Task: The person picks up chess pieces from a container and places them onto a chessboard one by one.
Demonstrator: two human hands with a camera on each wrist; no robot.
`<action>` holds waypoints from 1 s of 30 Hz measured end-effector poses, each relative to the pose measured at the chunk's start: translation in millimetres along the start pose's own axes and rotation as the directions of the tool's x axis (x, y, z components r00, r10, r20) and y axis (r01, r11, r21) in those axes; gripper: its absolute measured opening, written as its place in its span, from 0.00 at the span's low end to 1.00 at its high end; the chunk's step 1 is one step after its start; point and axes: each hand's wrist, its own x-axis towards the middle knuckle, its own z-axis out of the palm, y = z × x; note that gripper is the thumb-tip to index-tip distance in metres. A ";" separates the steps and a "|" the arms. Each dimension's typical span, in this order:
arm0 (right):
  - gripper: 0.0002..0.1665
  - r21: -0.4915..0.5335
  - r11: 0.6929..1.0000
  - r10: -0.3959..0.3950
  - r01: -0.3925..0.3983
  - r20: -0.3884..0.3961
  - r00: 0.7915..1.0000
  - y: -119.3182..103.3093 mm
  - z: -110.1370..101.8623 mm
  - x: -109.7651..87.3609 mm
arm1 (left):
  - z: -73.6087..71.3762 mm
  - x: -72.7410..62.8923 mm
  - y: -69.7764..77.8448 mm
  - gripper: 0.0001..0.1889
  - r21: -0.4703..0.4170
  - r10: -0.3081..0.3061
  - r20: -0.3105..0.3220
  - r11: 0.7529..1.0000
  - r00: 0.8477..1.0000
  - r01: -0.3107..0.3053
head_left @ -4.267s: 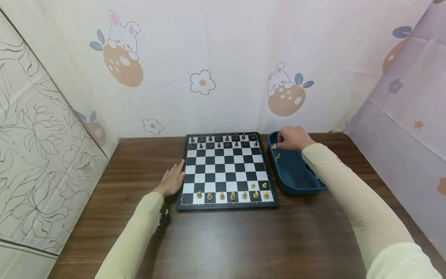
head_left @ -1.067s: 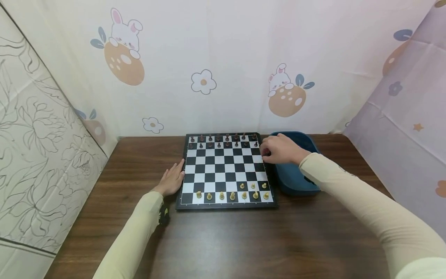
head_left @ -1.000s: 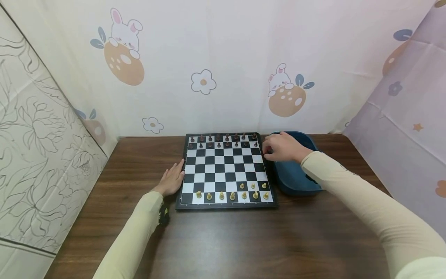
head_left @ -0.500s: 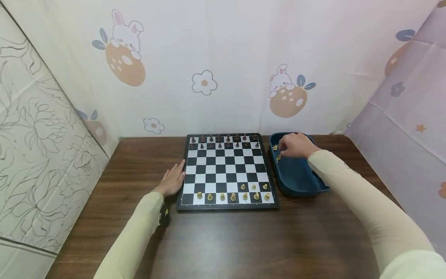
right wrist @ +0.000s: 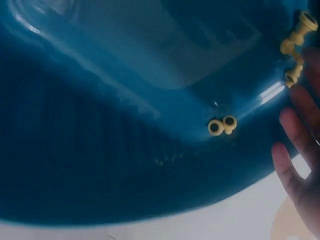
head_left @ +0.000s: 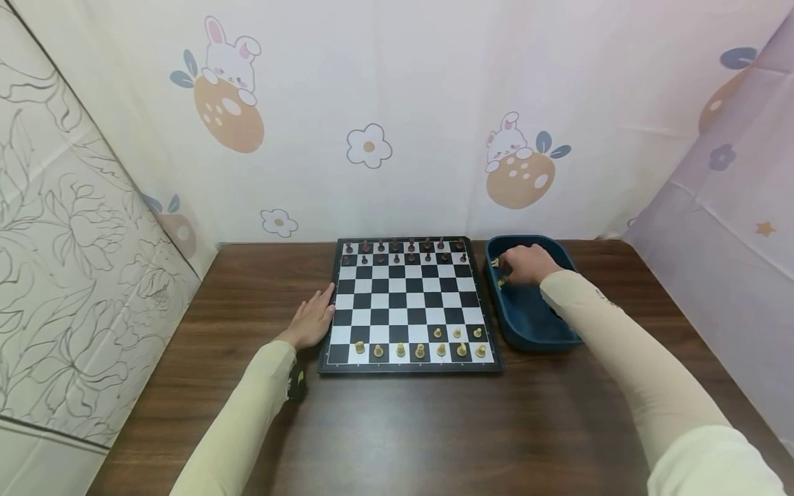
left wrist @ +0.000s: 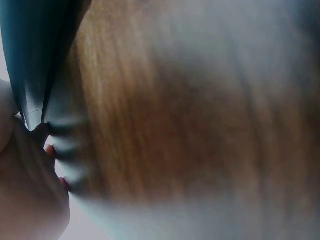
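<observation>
My left hand [head_left: 312, 320] lies flat, its fingers straight against the left edge of the chessboard [head_left: 409, 368]. In the left wrist view, that hand [left wrist: 32, 175] touches the board's dark edge [left wrist: 37, 50]. My right hand [head_left: 527, 264] reaches into the blue tray [head_left: 536, 320] to the right of the board. The right wrist view has its fingers [right wrist: 295, 130] loosely extended beside yellow chess pieces [right wrist: 299, 35] along the tray wall; the thumb is hidden. Two more yellow chess pieces [right wrist: 222, 125] lie together in the tray's corner.
Two rows of dark red chess pieces [head_left: 411, 246] fill the board's far side. Yellow pieces [head_left: 420, 351] line the near row, with three pawns [head_left: 457, 333] ahead at the right. Patterned curtains [head_left: 428, 103] hang behind the brown wooden table [head_left: 397, 427].
A third yellow pawn has appeared in the second row since the oldest frame. My right hand moved right from the board's edge and down into the tray. My left hand stayed put.
</observation>
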 end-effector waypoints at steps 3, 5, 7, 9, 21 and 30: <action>0.15 -0.023 1.000 0.005 -0.005 -0.011 1.000 0.6 3.8 2.2 | -0.2 0.1 1.5 0.29 0.000 -0.002 0.004 1.000 1.000 0.002; 0.14 -0.037 0.999 0.007 -0.008 -0.019 1.000 0.8 5.5 3.1 | -0.4 0.0 2.3 0.29 -0.001 0.001 0.006 1.000 1.000 -0.001; 0.12 -0.045 0.999 0.008 -0.010 -0.025 1.000 0.8 6.5 3.7 | -0.8 -0.4 3.8 0.29 -0.002 -0.003 0.008 1.000 1.000 0.003; 0.08 -0.051 0.999 0.009 -0.010 -0.027 1.000 0.2 7.1 3.8 | -1.1 -0.6 4.9 0.29 -0.004 -0.002 0.008 1.000 1.000 0.002; 0.02 -0.092 0.995 -0.032 0.025 -0.072 0.997 -3.3 3.6 0.4 | -0.9 -0.8 7.0 0.29 -0.009 -0.012 0.006 1.000 1.000 0.012; 0.02 -0.169 0.984 -0.080 0.058 -0.123 0.989 -12.0 0.2 -4.1 | -0.5 -1.1 3.5 0.29 -0.006 -0.018 0.005 1.000 1.000 0.018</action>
